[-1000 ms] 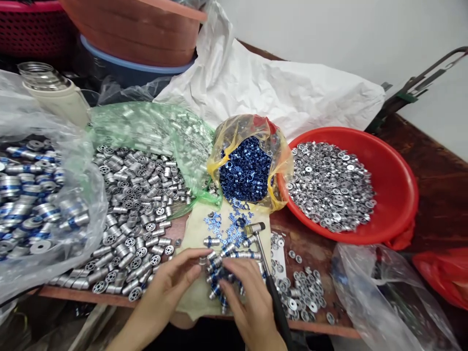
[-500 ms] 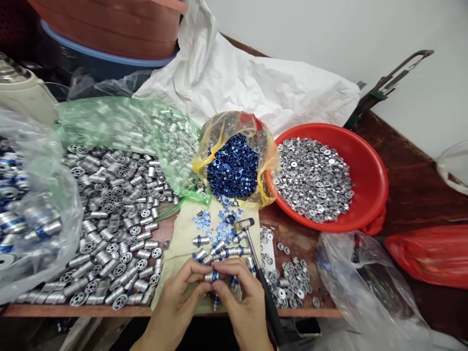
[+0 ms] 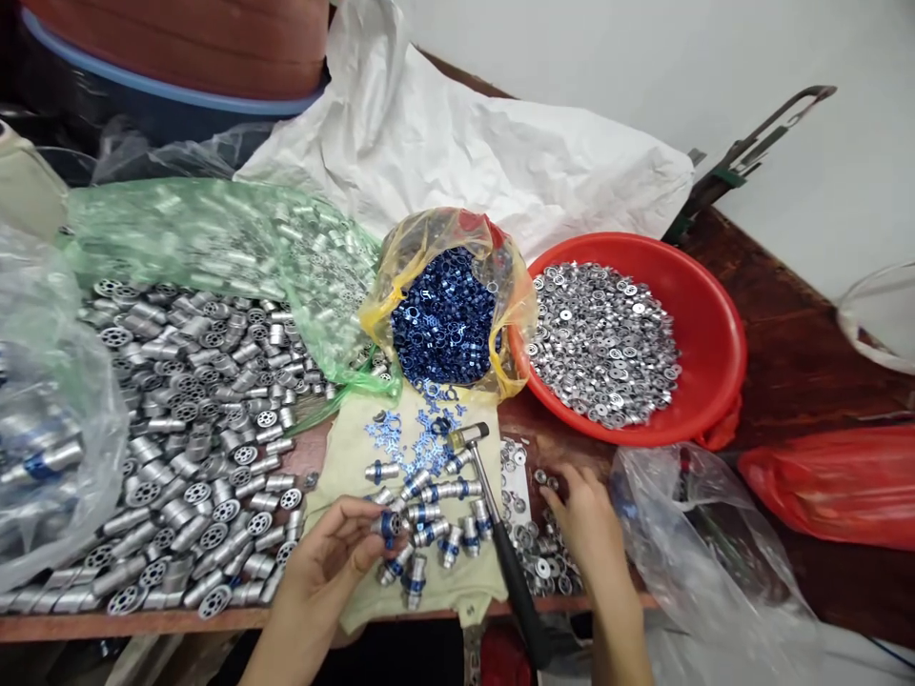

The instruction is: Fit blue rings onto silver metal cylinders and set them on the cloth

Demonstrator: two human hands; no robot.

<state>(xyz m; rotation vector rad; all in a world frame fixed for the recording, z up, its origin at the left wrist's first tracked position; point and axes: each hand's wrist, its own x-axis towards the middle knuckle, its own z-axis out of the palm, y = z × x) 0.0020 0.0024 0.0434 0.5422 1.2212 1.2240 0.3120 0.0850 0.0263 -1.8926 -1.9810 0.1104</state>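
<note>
In the head view my left hand (image 3: 325, 562) is closed on a metal cylinder with a blue ring (image 3: 390, 524), its perforated end turned up toward the right. My right hand (image 3: 590, 519) reaches over the small metal caps (image 3: 543, 569) at the table's front. Its thumb and index finger are spread around a loose cap or two, and I see nothing held between them. Several ringed cylinders (image 3: 427, 533) lie on the pale cloth (image 3: 457, 586), with loose blue rings (image 3: 433, 429) behind them. A hammer (image 3: 507, 553) lies along the cloth's right edge.
Bare metal cylinders (image 3: 207, 448) are heaped at the left, partly under a green bag (image 3: 200, 229). A yellow bag (image 3: 378, 310) of blue rings and a red basin (image 3: 715, 362) of metal caps stand behind. Clear plastic bags (image 3: 693, 553) flank the work area.
My right hand has left the cylinder and moved right to the loose caps. My left hand keeps the cylinder and has shifted slightly left. The view has shifted a little.
</note>
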